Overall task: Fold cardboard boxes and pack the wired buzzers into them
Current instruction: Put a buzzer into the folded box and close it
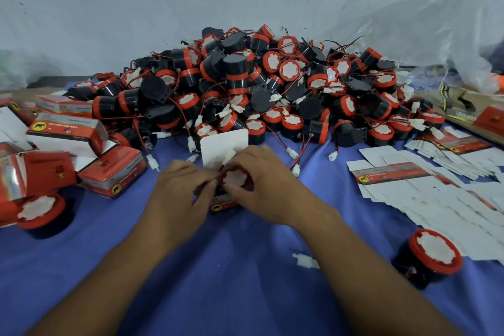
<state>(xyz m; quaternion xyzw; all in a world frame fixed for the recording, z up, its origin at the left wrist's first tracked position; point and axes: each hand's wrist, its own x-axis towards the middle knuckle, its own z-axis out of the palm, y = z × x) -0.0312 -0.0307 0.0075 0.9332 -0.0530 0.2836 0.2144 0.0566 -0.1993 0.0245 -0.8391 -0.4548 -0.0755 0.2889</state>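
A black buzzer with a red rim and white face [236, 178] sits in an open red cardboard box [224, 205] on the blue cloth at the centre. The box's white lid flap [222, 148] stands up behind it. My left hand [181, 194] grips the box's left side, fingers at the buzzer's wire. My right hand [268, 185] wraps the buzzer and the box from the right. Behind them rises a large heap of wired buzzers [259, 84].
Folded red boxes [113, 173] are stacked at the left. Flat unfolded box blanks [425, 180] are spread at the right. Loose buzzers lie at the near left [41, 211] and near right [433, 251]. A white connector [304, 260] rests on the cloth. Clear plastic sheeting [436, 35] hangs at the back right.
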